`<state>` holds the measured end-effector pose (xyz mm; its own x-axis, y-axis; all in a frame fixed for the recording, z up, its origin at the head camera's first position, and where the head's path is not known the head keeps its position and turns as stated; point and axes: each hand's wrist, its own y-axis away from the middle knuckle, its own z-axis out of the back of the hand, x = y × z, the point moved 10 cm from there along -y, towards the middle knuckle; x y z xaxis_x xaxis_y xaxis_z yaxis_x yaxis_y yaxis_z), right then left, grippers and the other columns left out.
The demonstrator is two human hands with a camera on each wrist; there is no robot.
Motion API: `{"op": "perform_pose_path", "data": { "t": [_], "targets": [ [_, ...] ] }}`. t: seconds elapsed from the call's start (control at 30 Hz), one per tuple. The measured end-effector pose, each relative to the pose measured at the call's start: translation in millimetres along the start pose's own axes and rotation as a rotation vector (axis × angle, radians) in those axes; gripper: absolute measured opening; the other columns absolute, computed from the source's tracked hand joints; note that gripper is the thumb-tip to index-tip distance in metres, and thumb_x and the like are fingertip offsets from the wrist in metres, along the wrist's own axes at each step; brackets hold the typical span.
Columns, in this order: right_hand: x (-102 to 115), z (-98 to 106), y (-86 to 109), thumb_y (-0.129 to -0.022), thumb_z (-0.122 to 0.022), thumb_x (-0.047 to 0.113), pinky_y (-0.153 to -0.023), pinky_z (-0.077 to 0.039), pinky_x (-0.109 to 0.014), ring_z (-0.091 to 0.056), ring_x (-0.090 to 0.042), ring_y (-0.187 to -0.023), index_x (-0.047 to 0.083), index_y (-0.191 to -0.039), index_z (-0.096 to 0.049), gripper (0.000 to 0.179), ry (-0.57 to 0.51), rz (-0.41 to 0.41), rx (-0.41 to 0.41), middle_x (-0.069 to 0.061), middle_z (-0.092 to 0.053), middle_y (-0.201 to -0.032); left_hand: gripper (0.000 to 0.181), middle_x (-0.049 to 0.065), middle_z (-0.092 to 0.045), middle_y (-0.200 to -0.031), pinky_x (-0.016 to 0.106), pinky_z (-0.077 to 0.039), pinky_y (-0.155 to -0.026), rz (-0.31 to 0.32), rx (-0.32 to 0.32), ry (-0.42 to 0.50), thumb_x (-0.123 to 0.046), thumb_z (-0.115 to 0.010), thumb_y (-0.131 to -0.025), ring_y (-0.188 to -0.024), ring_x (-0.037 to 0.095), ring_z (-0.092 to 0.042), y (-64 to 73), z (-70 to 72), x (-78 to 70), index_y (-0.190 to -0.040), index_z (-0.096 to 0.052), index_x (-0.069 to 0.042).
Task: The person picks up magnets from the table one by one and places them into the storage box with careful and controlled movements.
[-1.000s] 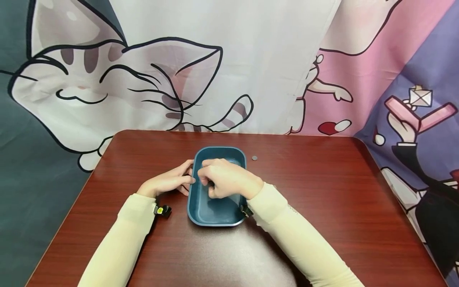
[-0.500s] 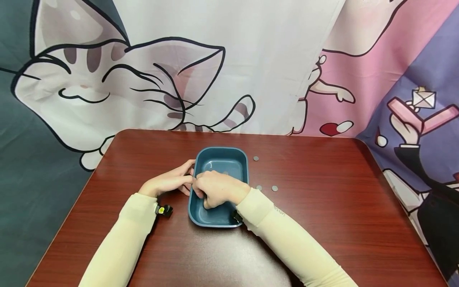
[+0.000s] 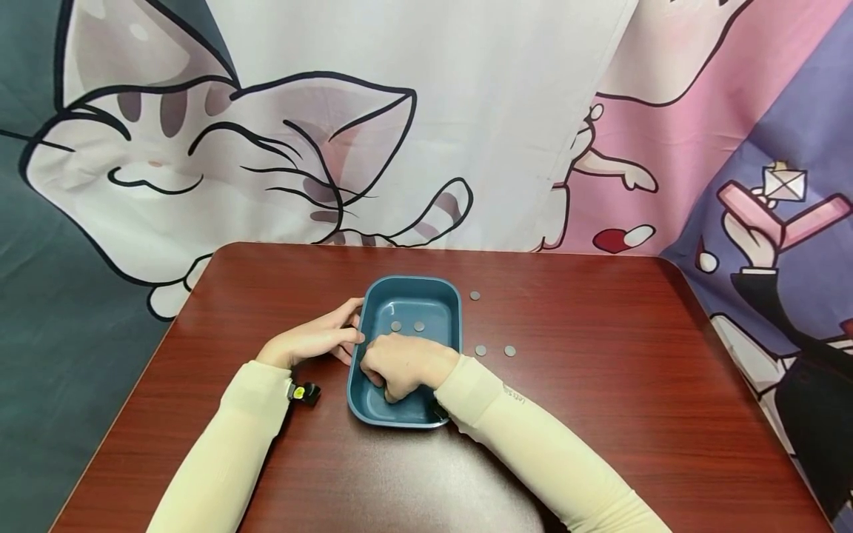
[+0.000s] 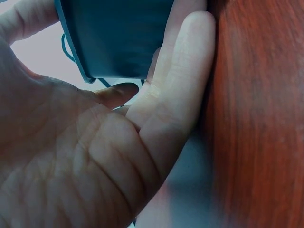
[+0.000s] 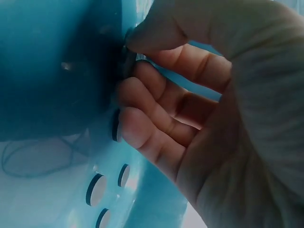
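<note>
A dark teal rectangular tray (image 3: 420, 305) with rounded corners rests on the table. My left hand (image 3: 309, 337) touches its left side, thumb at the rim and fingers lying against the outer wall. Reaching inside from the right, my right hand (image 3: 406, 363) is low over the tray floor with curled fingers. In the right wrist view its thumb and index finger pinch a small round disc (image 5: 127, 64), mostly hidden behind the thumb. Two coin-like grey discs, one left (image 3: 396, 326) and one right (image 3: 418, 326), lie on the tray floor beyond the right hand.
On the reddish-brown table (image 3: 600, 414), three more grey discs lie right of the tray: one farther back (image 3: 474, 295), one near the right sleeve (image 3: 480, 350) and another to its right (image 3: 509, 351). A printed cartoon curtain (image 3: 506, 133) hangs behind the table.
My right hand has moved nearer to me within the tray, uncovering two discs on its floor. Two table discs have come out from behind the right arm. My left hand stays at the rim.
</note>
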<state>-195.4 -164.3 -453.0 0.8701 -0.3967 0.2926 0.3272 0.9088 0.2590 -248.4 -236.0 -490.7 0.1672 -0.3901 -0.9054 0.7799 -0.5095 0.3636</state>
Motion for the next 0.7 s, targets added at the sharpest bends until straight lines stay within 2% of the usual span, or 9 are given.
{"op": "perform_pose_path", "data": {
  "t": [0.1, 0.33, 0.7],
  "targets": [
    [0, -3, -0.9, -0.073, -0.087, 0.009, -0.055, -0.043, -0.018, -0.056, -0.008, -0.065, 0.02, -0.074, -0.063, 0.026, 0.004, -0.008, 0.007, 0.008, -0.058, -0.072, 0.071, 0.019, -0.052, -0.121, 0.043, -0.065, -0.079, 0.004, -0.004, -0.005, -0.018, -0.054, -0.102, -0.087, 0.03, -0.072, -0.3, 0.4, 1.2, -0.162, -0.016, -0.019],
    [-3, -10, -3.6, -0.075, -0.087, 0.01, -0.056, -0.046, -0.02, -0.058, -0.009, -0.065, 0.023, -0.071, -0.059, 0.031, 0.036, -0.048, 0.038, 0.007, -0.058, -0.077, 0.073, 0.018, -0.052, -0.118, 0.043, -0.065, -0.079, -0.001, -0.005, -0.006, -0.017, -0.055, -0.101, -0.084, 0.028, -0.072, 0.3, 0.3, 1.3, -0.162, -0.016, -0.018],
    [-3, -10, -2.7, -0.077, -0.083, 0.009, -0.057, -0.047, -0.02, -0.058, -0.009, -0.066, 0.024, -0.07, -0.059, 0.029, 0.064, -0.056, 0.044, 0.008, -0.058, -0.078, 0.073, 0.019, -0.052, -0.121, 0.043, -0.065, -0.081, 0.001, 0.001, -0.005, -0.017, -0.053, -0.102, -0.087, 0.029, -0.073, 0.9, -1.0, -1.3, -0.163, -0.014, -0.018]
  ]
}}
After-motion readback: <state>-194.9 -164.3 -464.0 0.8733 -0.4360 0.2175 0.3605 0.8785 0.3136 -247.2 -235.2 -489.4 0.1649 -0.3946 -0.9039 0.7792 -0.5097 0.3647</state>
